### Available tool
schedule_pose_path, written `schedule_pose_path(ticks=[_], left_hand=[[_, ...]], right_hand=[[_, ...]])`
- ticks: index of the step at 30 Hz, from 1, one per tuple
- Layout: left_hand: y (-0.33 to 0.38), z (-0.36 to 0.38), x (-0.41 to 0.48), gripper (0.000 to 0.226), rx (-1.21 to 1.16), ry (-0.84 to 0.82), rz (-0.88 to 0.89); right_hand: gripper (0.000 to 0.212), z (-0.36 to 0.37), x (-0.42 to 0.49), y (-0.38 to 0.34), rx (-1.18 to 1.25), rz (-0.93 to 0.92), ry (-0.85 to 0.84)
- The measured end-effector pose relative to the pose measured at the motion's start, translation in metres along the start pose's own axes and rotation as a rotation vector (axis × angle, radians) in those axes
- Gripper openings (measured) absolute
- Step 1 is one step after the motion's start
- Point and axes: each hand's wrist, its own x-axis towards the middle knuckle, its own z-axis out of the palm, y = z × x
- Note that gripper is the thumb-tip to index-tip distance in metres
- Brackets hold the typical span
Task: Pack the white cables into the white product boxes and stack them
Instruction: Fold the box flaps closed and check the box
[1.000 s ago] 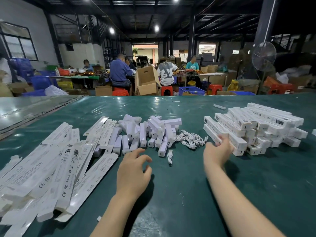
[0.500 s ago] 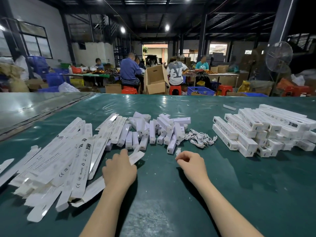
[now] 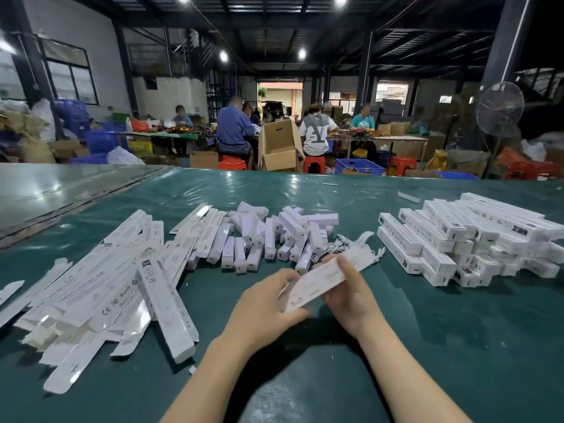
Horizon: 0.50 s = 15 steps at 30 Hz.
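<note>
Both hands hold one long flat white product box point(image 3: 326, 277) just above the green table point(image 3: 412, 346). My left hand point(image 3: 262, 309) grips its near end. My right hand point(image 3: 351, 297) grips its middle, thumb on top. The box is blurred by motion. Behind it lies a small heap of white cables point(image 3: 341, 244). Flat unfolded white boxes point(image 3: 100, 288) are spread at the left. Small white packs point(image 3: 259, 239) lie in a cluster at the centre. A stack of packed white boxes point(image 3: 470, 239) stands at the right.
A grey table surface point(image 3: 55, 190) adjoins at the far left. Beyond the table's far edge several people sit at work tables among cardboard cartons point(image 3: 279, 148), red stools and blue crates. A standing fan point(image 3: 499, 109) is at the back right.
My left hand lifted a flat box from the pile at the left and brought it to the centre. My right hand came back from the stack at the right and took hold of the same box.
</note>
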Motion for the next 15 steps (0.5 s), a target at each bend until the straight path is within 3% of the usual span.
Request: schedule_pose_path(ticks=[3,6,8,11,13,15], left_hand=[[-0.004,0.002,-0.003,0.036,-0.035,-0.054,-0.051],[-0.004,0.004,-0.002,0.015,-0.104,0.004,-0.052],[-0.004,0.005,-0.003,0.014,-0.118,0.046,-0.052],[-0.003,0.005,-0.003,0.025,-0.163,0.13,-0.037],[0.0,0.003,-0.001,0.018,-0.223,0.19,-0.016],[0.005,0.004,0.001,0.008,-0.252,0.228,-0.008]], right_hand=[[0.038,-0.002,0.001,-0.004,0.069,-0.026,0.125],[0.014,-0.006,0.004,0.0,0.188,-0.051,0.348],[0.012,-0.007,0.004,-0.002,0.209,-0.048,0.374],[0.022,-0.004,0.001,-0.001,-0.045,0.067,0.136],[0.029,0.003,-0.004,0.005,-0.291,0.136,-0.048],[0.031,0.007,-0.005,0.01,-0.306,0.165,-0.116]])
